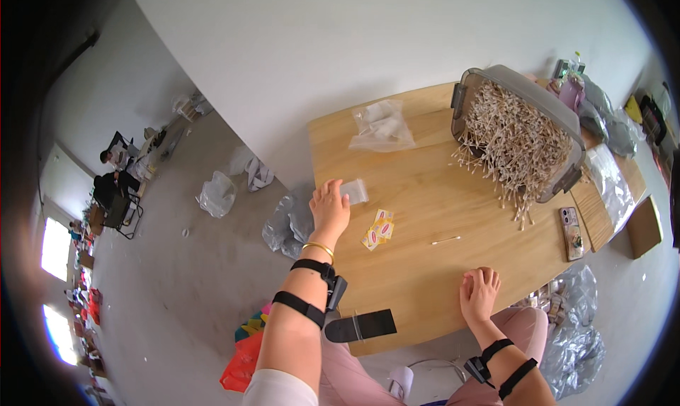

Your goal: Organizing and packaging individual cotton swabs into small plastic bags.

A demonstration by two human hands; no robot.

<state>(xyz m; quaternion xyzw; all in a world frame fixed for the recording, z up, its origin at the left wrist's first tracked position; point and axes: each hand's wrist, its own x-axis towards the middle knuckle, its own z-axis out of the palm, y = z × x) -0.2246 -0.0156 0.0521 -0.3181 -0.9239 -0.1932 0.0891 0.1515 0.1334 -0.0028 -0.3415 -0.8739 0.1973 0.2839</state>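
My left hand point(330, 209) reaches over the table's left side, fingers stretched out and touching or just above a small stack of clear plastic bags point(355, 190). It appears to hold nothing. Beside it lie several yellow-and-white printed slips point(380, 229). My right hand point(480, 294) rests near the front edge, its fingers loosely bent and apart, with nothing visible in them. A single cotton swab point(446, 240) lies on the wood between the slips and that hand. At the back right, a tipped grey plastic bin point(520, 76) spills a heap of cotton swabs point(516, 140) onto the tabletop.
A clear bag with white contents point(382, 125) lies at the back of the wooden table point(418, 186). A phone point(571, 233) is at the right, and a black strip point(361, 326) at the front-left edge. Plastic bags point(289, 223) lie on the floor; people point(117, 172) sit far left.
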